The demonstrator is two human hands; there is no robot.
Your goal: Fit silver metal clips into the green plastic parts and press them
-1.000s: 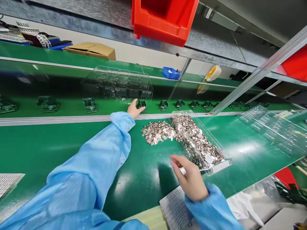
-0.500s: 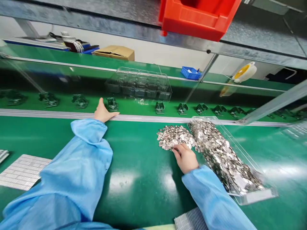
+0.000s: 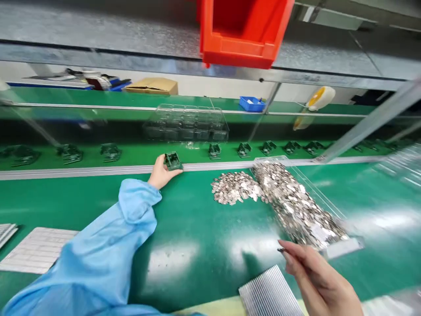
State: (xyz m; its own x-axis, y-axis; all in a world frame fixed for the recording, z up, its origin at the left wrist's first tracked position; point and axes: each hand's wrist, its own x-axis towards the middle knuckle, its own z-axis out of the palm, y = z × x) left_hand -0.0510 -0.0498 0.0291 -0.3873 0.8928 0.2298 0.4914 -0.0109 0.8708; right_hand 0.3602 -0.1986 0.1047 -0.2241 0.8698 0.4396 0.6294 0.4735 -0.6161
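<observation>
My left hand [image 3: 160, 174] grips a small green circuit board assembly [image 3: 173, 160] by its sides, above the metal rail at the belt's near edge. Low on the right, my right hand [image 3: 317, 274] is closed in a pinch on a small metal piece [image 3: 281, 250], seen nearly edge-on as a dark sliver. A loose pile of small shiny metal pieces [image 3: 235, 188] lies on the green bench. Beside it a clear plastic tray [image 3: 345, 250] is heaped with more of them. Below my right hand's fingertips is a ridged grey block [image 3: 269, 292].
More board assemblies [image 3: 215, 150] stand in a row behind the rail [image 3: 210, 166]. A clear blister tray [image 3: 189, 125] sits behind them. A red bin [image 3: 243, 39] hangs over the shelf edge. White panel sheets [image 3: 39, 250] lie at left, and a slanted metal post [image 3: 365, 118] rises at right.
My left hand has lifted a board assembly off the belt and moved right with it. My right hand has left the metal pile, coming down and right with a small piece.
</observation>
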